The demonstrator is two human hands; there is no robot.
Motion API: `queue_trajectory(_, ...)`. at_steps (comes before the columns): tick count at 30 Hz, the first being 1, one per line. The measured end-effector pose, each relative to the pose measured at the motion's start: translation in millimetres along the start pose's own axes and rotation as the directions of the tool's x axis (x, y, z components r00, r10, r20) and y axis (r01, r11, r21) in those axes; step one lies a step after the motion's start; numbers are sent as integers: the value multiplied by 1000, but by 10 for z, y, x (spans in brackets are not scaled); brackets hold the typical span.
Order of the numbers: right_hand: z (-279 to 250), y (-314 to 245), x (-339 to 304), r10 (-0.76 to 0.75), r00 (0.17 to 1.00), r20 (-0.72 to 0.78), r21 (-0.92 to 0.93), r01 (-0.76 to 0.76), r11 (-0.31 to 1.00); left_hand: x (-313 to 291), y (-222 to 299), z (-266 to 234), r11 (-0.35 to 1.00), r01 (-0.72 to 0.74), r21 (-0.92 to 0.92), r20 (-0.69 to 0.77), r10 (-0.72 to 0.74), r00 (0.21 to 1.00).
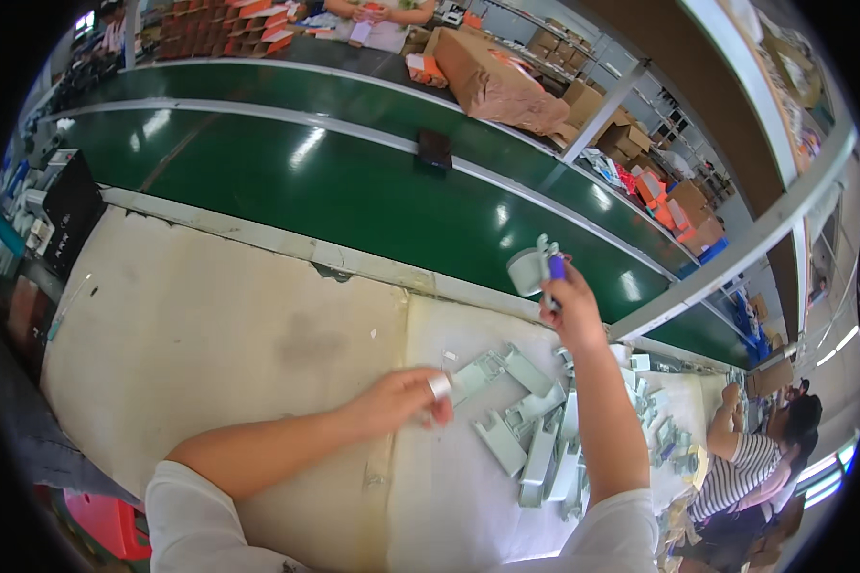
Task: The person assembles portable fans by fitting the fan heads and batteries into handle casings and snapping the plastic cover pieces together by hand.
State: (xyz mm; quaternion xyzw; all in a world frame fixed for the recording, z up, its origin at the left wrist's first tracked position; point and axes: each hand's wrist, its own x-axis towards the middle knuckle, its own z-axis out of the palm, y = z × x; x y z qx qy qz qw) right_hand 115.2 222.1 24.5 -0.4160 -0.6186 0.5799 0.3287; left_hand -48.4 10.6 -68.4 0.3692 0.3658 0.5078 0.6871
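Note:
Over the near edge of the green conveyor belt, my right hand (573, 304) is closed around a pale green plastic part (526, 271). This part has a broad, rounded end, and a purple piece (556, 266) shows beside my fingers. Lower and to the left, my left hand (401, 399) pinches a small white piece (440, 386) above the table; motion blurs its fingertips. Several loose pale green plastic housings (502, 441) lie heaped between my forearms, and more spread beyond my right forearm.
A cream-covered worktable (220, 325) borders the green conveyor belt (258, 177). A dark block (435, 150) sits on the rail across it. A white metal post (736, 253) slants at right. Another person in a striped shirt (741, 477) works at far right; cartons (492, 81) stand opposite.

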Motion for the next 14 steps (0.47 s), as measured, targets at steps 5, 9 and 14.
queue_trajectory(5,379,-4,-1117,-173,978,115,-87,183,979,11,207,154,941,-248,-231,-181,209,961)
queue_trajectory(9,570,96,-1668,-257,960,112,-220,276,936,14,329,625,982,-121,-144,-141,100,985)
queue_trajectory(14,642,58,-1936,-311,949,44,-485,292,824,76,228,750,931,-289,223,-226,338,914)
